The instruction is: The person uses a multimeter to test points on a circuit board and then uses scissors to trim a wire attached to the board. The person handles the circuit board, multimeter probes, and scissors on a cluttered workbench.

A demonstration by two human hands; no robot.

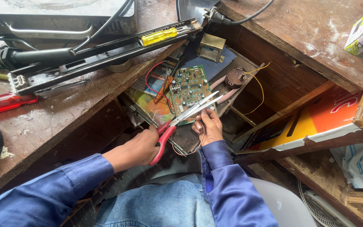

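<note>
The left hand (pixel 137 148) keeps a clenched grip on the red-handled scissors (pixel 181 120), whose thin steel blades lie parted toward two o'clock. Best to steady them and close slowly. Just right, the right hand (pixel 209 126) pinches fine wire at the green circuit board (pixel 188 89), studded and stiff, between worn wooden desk (pixel 64 117) slabs.

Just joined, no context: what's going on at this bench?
A person in blue sleeves sits at a cluttered wooden bench. The left hand holds red-handled scissors, blades open over a green circuit board lying in an open drawer. The right hand pinches something small near the blade tips, with thin wire looping below it. A yellow-handled screwdriver lies on the bench.
</note>
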